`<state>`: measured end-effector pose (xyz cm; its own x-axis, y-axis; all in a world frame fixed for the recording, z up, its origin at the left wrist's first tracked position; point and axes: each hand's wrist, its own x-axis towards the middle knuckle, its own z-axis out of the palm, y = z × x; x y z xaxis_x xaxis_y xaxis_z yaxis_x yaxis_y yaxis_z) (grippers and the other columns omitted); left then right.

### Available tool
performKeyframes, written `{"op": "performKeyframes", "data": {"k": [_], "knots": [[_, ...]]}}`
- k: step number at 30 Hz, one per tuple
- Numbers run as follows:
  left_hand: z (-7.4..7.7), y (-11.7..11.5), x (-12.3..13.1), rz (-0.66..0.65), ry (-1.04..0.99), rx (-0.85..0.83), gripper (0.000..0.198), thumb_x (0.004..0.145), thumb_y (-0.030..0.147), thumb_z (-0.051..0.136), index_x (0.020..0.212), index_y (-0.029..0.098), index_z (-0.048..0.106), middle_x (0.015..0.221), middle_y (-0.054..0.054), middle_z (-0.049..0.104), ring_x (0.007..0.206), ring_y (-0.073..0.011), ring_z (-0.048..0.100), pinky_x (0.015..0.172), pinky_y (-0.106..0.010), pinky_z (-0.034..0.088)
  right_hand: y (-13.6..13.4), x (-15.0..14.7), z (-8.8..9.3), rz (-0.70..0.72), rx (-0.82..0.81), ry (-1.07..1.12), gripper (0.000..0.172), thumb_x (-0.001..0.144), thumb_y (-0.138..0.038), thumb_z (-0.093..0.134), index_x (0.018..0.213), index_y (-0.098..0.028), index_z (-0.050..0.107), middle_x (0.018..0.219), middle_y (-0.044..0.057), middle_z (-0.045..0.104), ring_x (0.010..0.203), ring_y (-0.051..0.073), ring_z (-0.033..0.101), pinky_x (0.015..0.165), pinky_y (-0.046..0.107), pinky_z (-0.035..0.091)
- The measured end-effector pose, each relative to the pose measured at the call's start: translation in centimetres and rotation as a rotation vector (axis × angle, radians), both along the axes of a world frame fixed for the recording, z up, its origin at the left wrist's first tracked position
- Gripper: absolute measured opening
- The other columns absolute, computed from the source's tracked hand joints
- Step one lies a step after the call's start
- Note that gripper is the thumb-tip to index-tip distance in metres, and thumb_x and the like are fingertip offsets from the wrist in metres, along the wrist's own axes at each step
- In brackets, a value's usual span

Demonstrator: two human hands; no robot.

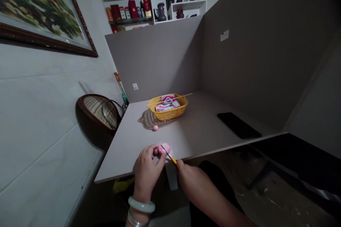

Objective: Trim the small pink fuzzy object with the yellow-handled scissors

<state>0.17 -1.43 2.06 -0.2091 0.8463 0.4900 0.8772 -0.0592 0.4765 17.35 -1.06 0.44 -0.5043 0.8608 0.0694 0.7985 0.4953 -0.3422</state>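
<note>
1. The tool may slip. The right hand (190, 179) has its fingers closed around a slim yellow-handled tool (173, 160), whose dark, thin end reaches over the pink lump (165, 147). The left thumb and fingers lie close by, so a skid off the uneven top could catch them.

2. The lump may be squashed. The left hand (149, 166) grips it from its left and near sides, fingers curled and thumb opposed; if the stuff is soft, as it looks, too firm a pinch would dent it.

3. The lump may go over the side. It sits on the desk (122, 159) close to the front edge, nearer the front left corner than the front right one, and a pull toward the body could drag it off.

4. The pink ball (155, 127) may roll if knocked. It rests alone, farther from the front edge than the lump, between it and the yellow basket (170, 114).

5. The lump looks pale pink, matt and irregular, with whitish patches, and larger than the ball. Whether the tool's tip has sunk into it or merely touches it, I cannot tell.
</note>
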Motion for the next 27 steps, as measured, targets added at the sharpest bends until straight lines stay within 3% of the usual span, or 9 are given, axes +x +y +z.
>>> {"op": "performKeyframes", "data": {"k": [4, 11, 18, 24, 27], "knots": [[0.1, -0.1, 0.1, -0.012, -0.006, 0.001, 0.021, 0.088, 0.039, 0.056, 0.096, 0.021, 0.065, 0.090, -0.004, 0.066, 0.083, -0.0200, 0.061, 0.077, -0.033, 0.048, -0.9, 1.1, -0.5, 0.011, -0.028, -0.058, 0.020, 0.095, -0.007, 0.040, 0.095, -0.018, 0.057, 0.083, 0.007, 0.073, 0.074, 0.021, 0.072, 0.053, 0.026, 0.033], [-0.2, -0.1, 0.0, -0.016, 0.019, 0.027, 0.022, 0.088, 0.041, 0.055, 0.092, 0.021, 0.064, 0.089, -0.005, 0.066, 0.084, -0.0204, 0.062, 0.076, -0.033, 0.048, 0.1, -0.2, 1.2, 0.018, -0.012, -0.048, 0.022, 0.093, -0.006, 0.040, 0.099, -0.017, 0.058, 0.085, 0.008, 0.073, 0.075, 0.021, 0.072, 0.053, 0.027, 0.033], [-0.1, -0.2, 0.0, -0.021, 0.013, 0.025, 0.021, 0.089, 0.039, 0.056, 0.096, 0.022, 0.065, 0.091, -0.004, 0.066, 0.084, -0.0196, 0.060, 0.077, -0.033, 0.048, -0.8, 1.2, 0.2, 0.011, -0.053, -0.074, 0.021, 0.094, -0.007, 0.041, 0.095, -0.018, 0.058, 0.084, 0.006, 0.073, 0.076, 0.021, 0.072, 0.053, 0.027, 0.030], [-0.3, -0.2, -0.1, -0.034, 0.019, 0.026, 0.022, 0.088, 0.040, 0.056, 0.095, 0.021, 0.064, 0.091, -0.005, 0.066, 0.085, -0.0205, 0.061, 0.077, -0.033, 0.048, 0.2, 0.1, 1.6, 0.023, -0.025, -0.038, 0.024, 0.091, -0.005, 0.041, 0.100, -0.017, 0.059, 0.087, 0.007, 0.074, 0.077, 0.021, 0.072, 0.055, 0.027, 0.033], [-0.4, -0.2, -0.3, -0.034, 0.009, 0.030, 0.024, 0.089, 0.042, 0.056, 0.096, 0.021, 0.065, 0.092, -0.005, 0.067, 0.085, -0.0206, 0.061, 0.076, -0.033, 0.049, 0.0, 0.7, 1.3, 0.040, -0.019, -0.039, 0.023, 0.091, -0.005, 0.041, 0.098, -0.018, 0.060, 0.086, 0.007, 0.073, 0.076, 0.021, 0.071, 0.056, 0.026, 0.035]]}}
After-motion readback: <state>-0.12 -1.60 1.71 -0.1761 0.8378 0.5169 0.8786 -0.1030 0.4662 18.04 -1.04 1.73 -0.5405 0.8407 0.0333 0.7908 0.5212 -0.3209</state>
